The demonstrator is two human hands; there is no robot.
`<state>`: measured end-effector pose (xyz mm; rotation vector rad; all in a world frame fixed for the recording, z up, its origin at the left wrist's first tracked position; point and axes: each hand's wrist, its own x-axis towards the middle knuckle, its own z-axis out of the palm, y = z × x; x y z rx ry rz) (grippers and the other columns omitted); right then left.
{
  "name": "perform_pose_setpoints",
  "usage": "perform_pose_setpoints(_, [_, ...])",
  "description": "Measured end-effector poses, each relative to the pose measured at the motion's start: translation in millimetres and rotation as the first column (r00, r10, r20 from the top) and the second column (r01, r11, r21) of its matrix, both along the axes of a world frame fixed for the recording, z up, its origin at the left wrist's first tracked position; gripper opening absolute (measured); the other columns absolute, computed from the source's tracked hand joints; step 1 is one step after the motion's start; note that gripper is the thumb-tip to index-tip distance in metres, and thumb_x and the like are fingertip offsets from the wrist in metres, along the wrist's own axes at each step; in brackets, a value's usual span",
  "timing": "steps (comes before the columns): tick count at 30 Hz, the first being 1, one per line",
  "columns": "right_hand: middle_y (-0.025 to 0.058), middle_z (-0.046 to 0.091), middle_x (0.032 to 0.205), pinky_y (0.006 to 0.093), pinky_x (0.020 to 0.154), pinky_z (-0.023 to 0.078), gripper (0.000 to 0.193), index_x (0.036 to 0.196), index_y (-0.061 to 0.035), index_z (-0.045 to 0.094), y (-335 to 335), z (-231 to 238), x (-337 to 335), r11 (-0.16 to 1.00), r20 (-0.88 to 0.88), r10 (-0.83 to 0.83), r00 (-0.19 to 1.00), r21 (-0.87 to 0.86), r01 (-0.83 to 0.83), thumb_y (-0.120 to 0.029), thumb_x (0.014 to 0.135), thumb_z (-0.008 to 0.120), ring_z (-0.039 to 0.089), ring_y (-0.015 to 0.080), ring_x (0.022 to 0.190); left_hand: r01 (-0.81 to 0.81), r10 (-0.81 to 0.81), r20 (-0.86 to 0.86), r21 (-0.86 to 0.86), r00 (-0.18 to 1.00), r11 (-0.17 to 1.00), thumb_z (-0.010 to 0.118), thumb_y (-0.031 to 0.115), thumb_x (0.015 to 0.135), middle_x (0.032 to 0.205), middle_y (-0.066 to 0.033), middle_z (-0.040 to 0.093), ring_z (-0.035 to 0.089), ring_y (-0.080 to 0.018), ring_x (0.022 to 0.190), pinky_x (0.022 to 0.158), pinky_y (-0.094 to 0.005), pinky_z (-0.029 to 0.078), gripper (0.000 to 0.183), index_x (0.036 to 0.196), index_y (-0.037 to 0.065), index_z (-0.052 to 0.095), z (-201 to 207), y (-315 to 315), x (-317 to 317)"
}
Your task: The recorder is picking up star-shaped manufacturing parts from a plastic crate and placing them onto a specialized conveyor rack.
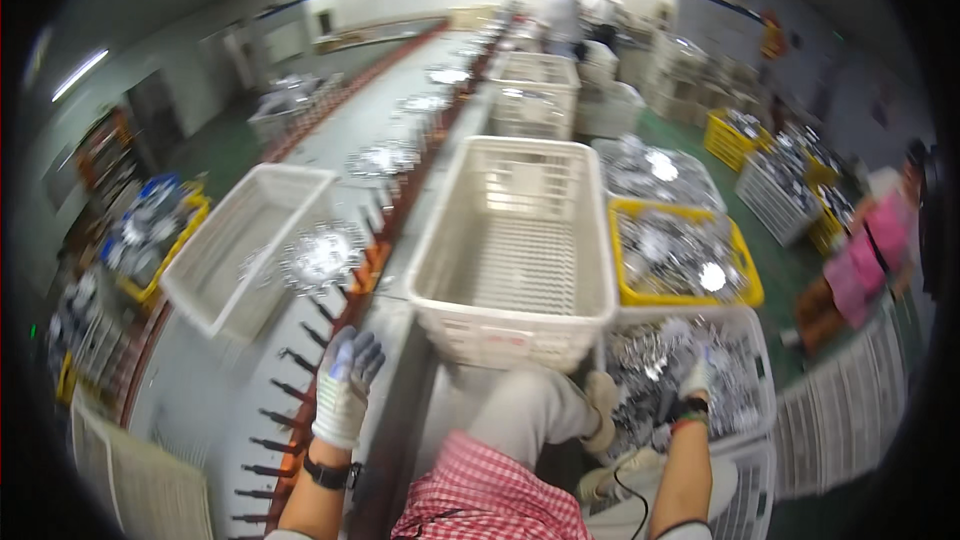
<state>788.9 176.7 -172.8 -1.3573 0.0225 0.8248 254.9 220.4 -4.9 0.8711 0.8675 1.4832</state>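
Note:
My left hand (347,387), in a white glove with grey fingertips, is raised beside the row of dark pegs (284,390) along the conveyor's edge. Its fingers are stretched out and nothing shows in it. My right hand (695,380), gloved alike, reaches down into a white crate (768,385) at my right knee. That crate is full of shiny, jagged-edged metal pieces (645,350). The right fingers are blurred among these pieces, so I cannot make out whether they grip one. A round, shiny metal piece with a toothed rim (323,257) is on the conveyor beyond my left hand.
A large white crate (512,325) stands before me, bare inside. A yellow crate (757,285) of metal pieces sits to its right. Another white crate (215,325) rests across the conveyor (200,405). A person in pink (868,245) is at the right; others work far ahead.

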Motion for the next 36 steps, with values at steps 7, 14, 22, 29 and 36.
perform_pose_setpoints(7, [0.0073,0.049,0.108,0.04,0.084,0.036,0.05,0.113,-0.0081,0.043,50,31,-47,0.968,0.02,0.036,0.999,0.247,-0.04,-0.042,0.077,0.054,0.045,0.0228,0.101,-0.096,0.156,0.436,-0.157,0.886,0.983,0.065,0.042,0.069,0.112,-0.0143,0.047,0.048,-0.0266,0.1,0.086,-0.0403,0.041,0.066,0.117,0.005,0.037,4,40,-53])
perform_pose_setpoints(14, [0.0099,0.054,0.095,0.0331,0.08,0.042,0.045,0.108,-0.0047,0.045,53,174,-155,0.786,0.287,0.294,0.912,0.47,-0.401,-0.036,0.078,0.057,0.053,0.0204,0.085,-0.266,0.258,0.4,-0.034,0.88,0.963,0.056,0.027,0.079,0.105,-0.0104,0.053,0.056,-0.0215,0.088,0.069,-0.0358,0.05,0.044,0.114,0.005,0.041,7,29,-68])
perform_pose_setpoints(22, [0.0106,0.054,0.091,0.0271,0.076,0.045,0.04,0.109,-0.0002,0.043,90,227,-319,0.254,0.485,0.796,0.362,0.275,-0.927,-0.03,0.083,0.05,0.053,0.0183,0.083,-0.554,0.67,-0.123,0.464,0.732,0.691,0.057,0.027,0.08,0.103,-0.0034,0.05,0.051,-0.0176,0.093,0.079,-0.0311,0.046,0.037,0.11,0.008,0.046,53,77,-69])
perform_pose_setpoints(29, [0.0165,0.035,0.125,0.0414,0.093,0.034,0.06,0.122,-0.0012,0.034,183,194,-449,0.27,0.041,0.944,0.327,0.471,-0.84,-0.04,0.08,0.052,0.037,0.0313,0.114,-0.278,0.21,0.352,0.156,0.912,0.948,0.048,0.034,0.083,0.107,-0.003,0.053,0.05,-0.0157,0.09,0.086,-0.0276,0.039,0.035,0.11,0.011,0.048,5,141,-91])
perform_pose_setpoints(36, [0.0024,0.058,0.087,0.0325,0.064,0.045,0.033,0.104,-0.0125,0.051,186,188,-500,0.294,-0.096,0.952,0.291,0.549,-0.782,-0.03,0.077,0.058,0.055,0.0151,0.068,-0.155,0.18,0.415,-0.094,0.892,0.983,0.053,0.031,0.08,0.101,-0.007,0.055,0.053,-0.018,0.088,0.078,-0.0319,0.045,0.036,0.106,0.006,0.05,-19,145,-109])
